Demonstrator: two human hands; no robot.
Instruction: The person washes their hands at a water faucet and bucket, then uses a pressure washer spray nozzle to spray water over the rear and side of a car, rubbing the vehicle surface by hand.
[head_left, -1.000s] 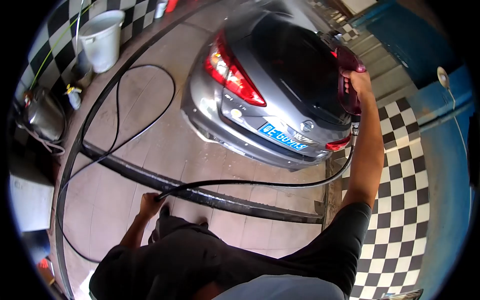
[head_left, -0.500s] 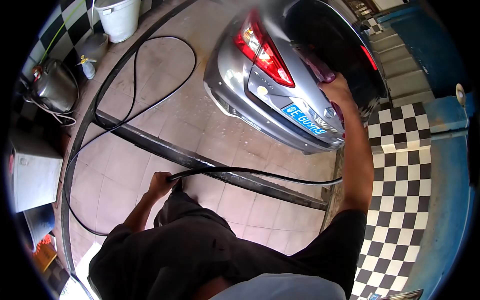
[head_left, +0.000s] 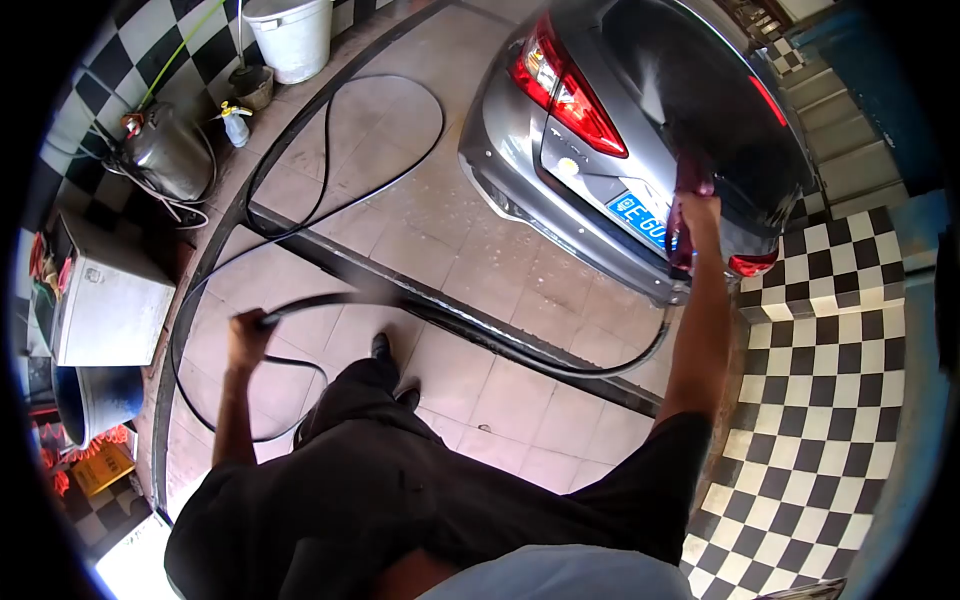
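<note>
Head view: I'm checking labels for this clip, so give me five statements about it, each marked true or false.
1. The right hand holds the sprayer. True.
2. The left hand is empty. False: it grips the hose.
3. The car is grey. True.
4. The plate is yellow. False: it is blue.
5. The bottle is inside the bucket. False: it stands on the floor, between the bucket and the tank.
</note>
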